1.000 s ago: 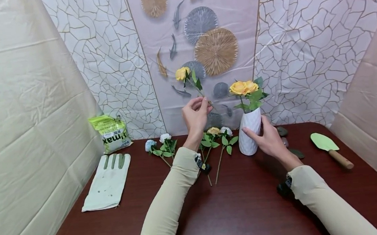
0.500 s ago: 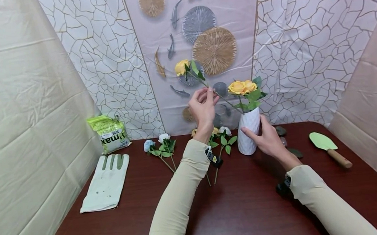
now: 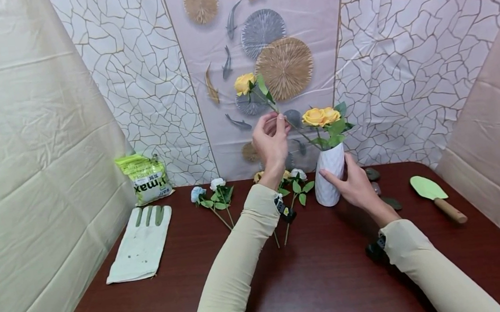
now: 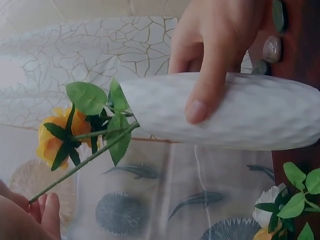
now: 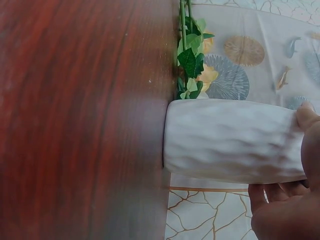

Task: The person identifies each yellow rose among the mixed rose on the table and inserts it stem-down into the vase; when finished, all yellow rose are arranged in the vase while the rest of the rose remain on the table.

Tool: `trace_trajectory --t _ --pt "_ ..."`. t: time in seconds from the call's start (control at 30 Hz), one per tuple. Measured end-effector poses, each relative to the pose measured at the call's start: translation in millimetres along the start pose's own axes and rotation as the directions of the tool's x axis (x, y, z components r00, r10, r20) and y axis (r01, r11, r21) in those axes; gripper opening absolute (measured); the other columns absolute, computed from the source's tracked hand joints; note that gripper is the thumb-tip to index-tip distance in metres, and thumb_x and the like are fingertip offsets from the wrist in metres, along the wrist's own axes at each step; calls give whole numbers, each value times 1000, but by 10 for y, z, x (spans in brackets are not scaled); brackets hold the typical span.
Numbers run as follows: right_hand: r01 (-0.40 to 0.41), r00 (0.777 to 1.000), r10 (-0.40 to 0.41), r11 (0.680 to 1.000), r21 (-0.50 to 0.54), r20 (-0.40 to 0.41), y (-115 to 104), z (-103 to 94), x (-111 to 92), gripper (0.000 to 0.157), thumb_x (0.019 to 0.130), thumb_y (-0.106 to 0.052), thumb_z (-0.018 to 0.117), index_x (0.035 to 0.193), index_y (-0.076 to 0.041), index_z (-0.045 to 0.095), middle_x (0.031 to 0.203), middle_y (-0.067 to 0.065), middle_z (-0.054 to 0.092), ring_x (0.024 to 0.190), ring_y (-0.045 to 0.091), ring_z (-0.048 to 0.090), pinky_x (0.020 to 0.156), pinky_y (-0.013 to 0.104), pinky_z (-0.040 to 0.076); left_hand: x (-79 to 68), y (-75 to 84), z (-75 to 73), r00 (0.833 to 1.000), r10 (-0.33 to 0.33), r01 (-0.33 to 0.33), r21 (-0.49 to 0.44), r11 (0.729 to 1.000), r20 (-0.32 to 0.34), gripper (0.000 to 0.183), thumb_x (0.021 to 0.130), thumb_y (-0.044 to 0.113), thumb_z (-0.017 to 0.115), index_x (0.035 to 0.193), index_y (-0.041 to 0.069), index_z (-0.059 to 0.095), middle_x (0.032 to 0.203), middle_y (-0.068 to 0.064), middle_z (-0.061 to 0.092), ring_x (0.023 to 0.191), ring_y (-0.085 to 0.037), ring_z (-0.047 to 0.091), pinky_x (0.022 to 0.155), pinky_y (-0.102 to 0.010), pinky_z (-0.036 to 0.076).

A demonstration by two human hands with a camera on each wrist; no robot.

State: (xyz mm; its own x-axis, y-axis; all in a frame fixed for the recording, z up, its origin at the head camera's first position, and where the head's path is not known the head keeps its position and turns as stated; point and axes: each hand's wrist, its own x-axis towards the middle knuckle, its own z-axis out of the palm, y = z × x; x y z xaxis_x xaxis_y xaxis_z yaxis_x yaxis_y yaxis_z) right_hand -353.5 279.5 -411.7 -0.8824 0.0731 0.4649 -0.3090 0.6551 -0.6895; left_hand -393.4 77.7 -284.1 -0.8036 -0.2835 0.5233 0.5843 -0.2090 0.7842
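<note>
My left hand point(image 3: 271, 139) pinches the green stem of a yellow rose point(image 3: 245, 84) between thumb and fingers. The bloom leans up and left, while the stem slants down right; in the left wrist view its lower end meets the rim of a white textured vase point(image 4: 235, 112). My right hand point(image 3: 355, 183) grips that vase, thumb across the front and fingers behind. The vase stands upright on the table in the right wrist view. Two yellow roses point(image 3: 322, 116) with green leaves rise from its mouth.
Blue and white roses point(image 3: 198, 193) lie left of centre; more yellow and white roses point(image 3: 298, 174) lie partly behind my left forearm. A glove point(image 3: 138, 244) and a green bag point(image 3: 144, 178) are at left. Stones point(image 3: 373, 174) and a small trowel point(image 3: 429, 189) lie at right.
My left hand has moved right and up with the rose, bringing its stem end to the vase mouth. My right hand stays on the vase.
</note>
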Motion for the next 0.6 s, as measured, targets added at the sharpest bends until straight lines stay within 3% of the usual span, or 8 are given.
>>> trace_trajectory --t 0.13,0.33,0.47,0.6 --pt "4 1000 -4 1000 -2 -2 5 -3 -3 82 92 -56 66 149 -8 33 135 19 54 123 36 55 97 57 47 -24 34 51 1000 29 -29 6 1000 11 16 99 16 66 111 6 68 103 -19 75 94 -35 75 81 -39 63" --pt "10 1000 -10 1000 0 -6 13 -1 -3 81 92 -56 66 149 -8 34 133 18 55 122 35 56 96 55 48 -57 64 87 996 72 -73 22 997 43 16 99 20 66 110 10 70 102 -14 76 91 -22 75 78 -27 62" --pt "16 1000 -16 1000 -2 -11 11 -2 -6 80 92 -54 67 149 -7 34 133 19 55 122 36 56 96 55 47 -79 52 101 994 88 -88 -2 996 72 18 99 20 66 110 6 69 101 -17 75 90 -24 76 80 -35 63" --pt "15 1000 -15 1000 -6 -6 8 1 2 81 93 -54 66 149 -6 33 134 21 54 121 37 56 95 57 47 -97 24 106 992 84 -87 34 996 91 15 99 20 66 109 9 69 101 -14 76 89 -23 76 80 -38 63"
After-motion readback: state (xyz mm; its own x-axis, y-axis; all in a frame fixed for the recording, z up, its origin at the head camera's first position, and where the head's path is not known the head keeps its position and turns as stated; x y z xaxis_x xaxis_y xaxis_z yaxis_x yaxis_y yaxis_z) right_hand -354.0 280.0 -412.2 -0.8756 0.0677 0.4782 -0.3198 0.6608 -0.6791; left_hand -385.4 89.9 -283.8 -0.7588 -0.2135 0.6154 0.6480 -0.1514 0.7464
